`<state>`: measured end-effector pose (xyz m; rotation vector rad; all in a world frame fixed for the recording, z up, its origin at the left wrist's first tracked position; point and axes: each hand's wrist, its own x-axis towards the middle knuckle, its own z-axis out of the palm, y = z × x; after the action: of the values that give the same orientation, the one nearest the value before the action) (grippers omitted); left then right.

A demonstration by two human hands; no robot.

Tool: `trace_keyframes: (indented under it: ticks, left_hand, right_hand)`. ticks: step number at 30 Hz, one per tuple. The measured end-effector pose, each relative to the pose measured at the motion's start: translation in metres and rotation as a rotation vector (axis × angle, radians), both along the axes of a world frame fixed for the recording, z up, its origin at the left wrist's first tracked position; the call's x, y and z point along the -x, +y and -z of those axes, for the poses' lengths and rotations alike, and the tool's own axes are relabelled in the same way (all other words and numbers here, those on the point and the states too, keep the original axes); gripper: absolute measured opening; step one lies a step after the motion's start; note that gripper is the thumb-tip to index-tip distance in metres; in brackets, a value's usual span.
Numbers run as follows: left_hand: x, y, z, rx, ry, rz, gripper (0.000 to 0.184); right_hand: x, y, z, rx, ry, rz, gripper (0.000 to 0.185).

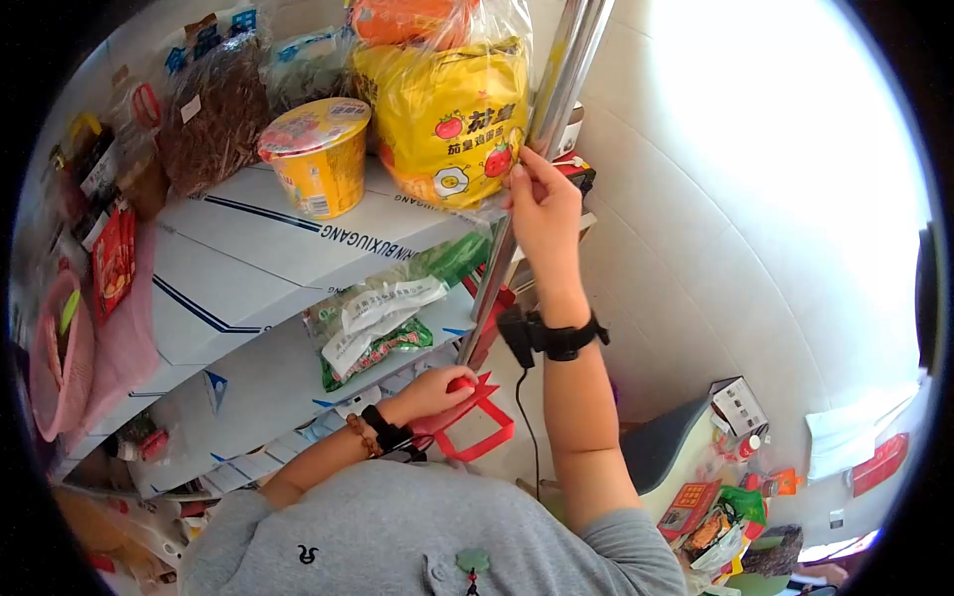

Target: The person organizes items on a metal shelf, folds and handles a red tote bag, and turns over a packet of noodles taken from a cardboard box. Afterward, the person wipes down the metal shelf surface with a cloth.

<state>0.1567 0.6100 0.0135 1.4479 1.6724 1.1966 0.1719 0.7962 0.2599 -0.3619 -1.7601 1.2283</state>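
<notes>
**Noodle pack near the shelf edge, right hand at its side**

At far left, a pink basket sits by the edge of the upper shelf, with a red packet just beside it. Next along, a brown bag leans at the back, then a yellow cup stands upright. Below the cup, green packs lie on the lower shelf; one slopes out toward the edge, so a brush from a forearm could tip it off.

The left hand is low, its fingers curled round the top of a red bag. The strap hangs in a loose loop near the lower shelf, and a careless lift could catch it there.

The noodle pack is on the upper shelf, between the cup and the metal post, inside a clear wrap. It stands so close to the cup that I cannot tell whether they touch; a push toward the left could knock the cup over. A sharp pull on the thin wrap could tear it or bring the pack over the edge.

The right hand is at the pack's right side, thumb and forefinger bent close together; whether they pinch the wrap, I cannot tell. From its black wristband a cord hangs near the post, where a wide swing could snag it.
</notes>
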Motion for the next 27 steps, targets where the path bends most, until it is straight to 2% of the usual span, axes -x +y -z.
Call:
trace_keyframes:
  ticks: [1,8,11,14,15,16,18,19,22,25,27]
  left_hand:
    - [0.0,0.002,-0.009,-0.01,0.017,-0.001,0.021]
    - [-0.011,0.002,-0.031,-0.017,0.068,0.018,0.019]
    - [-0.013,0.006,-0.034,0.005,0.065,0.005,0.019]
    - [-0.01,0.009,-0.033,-0.039,0.094,0.016,0.019]
    - [-0.009,0.009,-0.034,-0.047,0.102,0.02,0.019]
    - [-0.007,0.009,-0.036,-0.057,0.109,0.024,0.02]
    - [-0.003,0.005,-0.048,-0.069,0.154,0.035,0.02]
    - [-0.002,0.0,-0.05,-0.064,0.172,0.049,0.02]
    - [0.007,0.0,-0.036,-0.116,0.171,0.097,0.02]
    - [0.012,0.001,-0.041,-0.086,0.224,0.139,0.021]
    - [0.013,0.002,-0.042,-0.089,0.239,0.173,0.021]
  right_hand:
    - [0.009,0.0,0.008,-0.151,0.059,0.122,0.024]
    - [0.025,-0.011,-0.008,-0.408,0.07,0.292,0.024]
    - [0.034,-0.01,-0.002,-0.43,0.115,0.346,0.024]
    - [0.018,-0.006,-0.002,-0.273,0.009,0.218,0.021]
    - [0.013,0.006,0.007,-0.226,0.059,0.15,0.02]
    - [-0.008,-0.005,-0.009,-0.038,0.114,0.001,0.018]
    - [-0.029,0.016,-0.008,-0.038,0.21,-0.042,0.013]
    - [-0.04,0.028,-0.013,0.017,0.224,-0.132,0.012]
    - [-0.046,0.071,-0.023,0.413,0.386,-0.551,0.011]
    - [-0.035,0.101,-0.029,0.733,0.354,-0.955,0.009]
    - [-0.023,0.11,-0.035,0.871,0.255,-1.059,0.009]
